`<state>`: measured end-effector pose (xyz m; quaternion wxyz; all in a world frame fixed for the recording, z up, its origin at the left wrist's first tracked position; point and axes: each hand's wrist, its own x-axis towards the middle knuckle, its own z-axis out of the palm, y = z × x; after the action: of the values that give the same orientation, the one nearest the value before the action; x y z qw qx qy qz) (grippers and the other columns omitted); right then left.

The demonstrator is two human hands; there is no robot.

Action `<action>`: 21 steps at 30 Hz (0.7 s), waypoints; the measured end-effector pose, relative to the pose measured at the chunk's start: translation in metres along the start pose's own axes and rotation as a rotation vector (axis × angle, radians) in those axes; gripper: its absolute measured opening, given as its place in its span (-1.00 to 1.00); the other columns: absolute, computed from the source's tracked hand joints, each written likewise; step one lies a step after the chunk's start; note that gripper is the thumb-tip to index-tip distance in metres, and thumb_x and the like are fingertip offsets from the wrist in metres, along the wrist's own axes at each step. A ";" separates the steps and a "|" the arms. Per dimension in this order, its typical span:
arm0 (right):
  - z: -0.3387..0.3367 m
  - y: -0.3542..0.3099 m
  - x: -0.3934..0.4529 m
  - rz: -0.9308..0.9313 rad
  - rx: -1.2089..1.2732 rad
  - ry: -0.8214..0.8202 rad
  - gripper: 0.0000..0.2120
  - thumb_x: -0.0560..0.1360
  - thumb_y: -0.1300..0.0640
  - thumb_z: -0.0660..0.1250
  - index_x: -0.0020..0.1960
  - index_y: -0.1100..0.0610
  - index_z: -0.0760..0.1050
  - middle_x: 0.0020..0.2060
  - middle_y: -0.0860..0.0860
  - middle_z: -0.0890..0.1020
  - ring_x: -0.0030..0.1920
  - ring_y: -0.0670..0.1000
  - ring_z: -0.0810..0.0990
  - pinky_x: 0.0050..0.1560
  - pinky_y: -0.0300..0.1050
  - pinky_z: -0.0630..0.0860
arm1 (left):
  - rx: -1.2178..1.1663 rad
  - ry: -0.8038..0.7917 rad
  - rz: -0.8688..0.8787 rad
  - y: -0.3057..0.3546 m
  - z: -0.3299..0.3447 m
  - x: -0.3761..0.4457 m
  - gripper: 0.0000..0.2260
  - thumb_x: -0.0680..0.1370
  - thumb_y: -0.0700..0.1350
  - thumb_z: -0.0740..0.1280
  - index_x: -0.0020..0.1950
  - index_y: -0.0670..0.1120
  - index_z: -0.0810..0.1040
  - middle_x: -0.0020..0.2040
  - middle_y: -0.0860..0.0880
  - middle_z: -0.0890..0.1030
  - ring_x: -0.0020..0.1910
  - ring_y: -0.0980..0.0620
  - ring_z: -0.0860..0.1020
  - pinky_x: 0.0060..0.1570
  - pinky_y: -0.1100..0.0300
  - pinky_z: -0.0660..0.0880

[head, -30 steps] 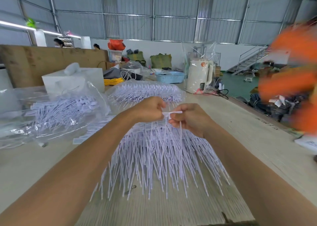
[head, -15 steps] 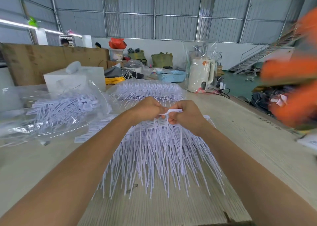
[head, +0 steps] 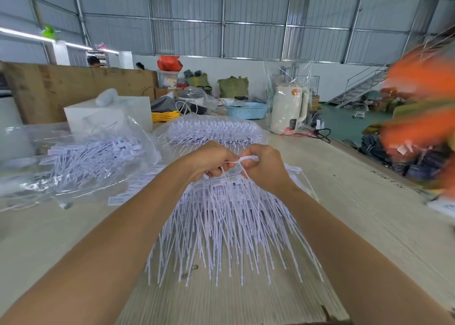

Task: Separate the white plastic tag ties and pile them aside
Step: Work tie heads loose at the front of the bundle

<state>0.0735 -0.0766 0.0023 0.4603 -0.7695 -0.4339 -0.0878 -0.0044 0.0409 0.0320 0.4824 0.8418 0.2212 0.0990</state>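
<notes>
Leftmost, a clear bag of ties (head: 81,162) lies on the bench (head: 357,213), well left of the fanned bundle of white tag ties (head: 229,226). Above that bundle's far end, the left hand (head: 209,159) and right hand (head: 267,169) curl close together, pinching one tie (head: 242,160). The bundle's long axis runs away from the person, thin tails pointing toward them. Beyond it sits a second bag (head: 211,130).
</notes>
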 end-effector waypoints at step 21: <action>-0.025 -0.014 0.011 0.511 0.487 -0.364 -0.91 0.51 0.32 0.32 0.01 0.26 0.53 -0.18 0.12 0.65 -0.16 0.11 0.67 -0.11 0.08 0.63 | 0.265 -0.046 0.238 -0.001 0.001 -0.008 -0.66 0.46 -0.39 0.24 0.11 -0.02 0.39 -0.07 0.01 0.43 -0.22 0.10 0.42 -0.28 0.21 0.38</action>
<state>0.0760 -0.0866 0.0311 0.5520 -0.7240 -0.3110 0.2728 -0.0110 0.0366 0.0313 0.3571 0.9202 0.1203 0.1062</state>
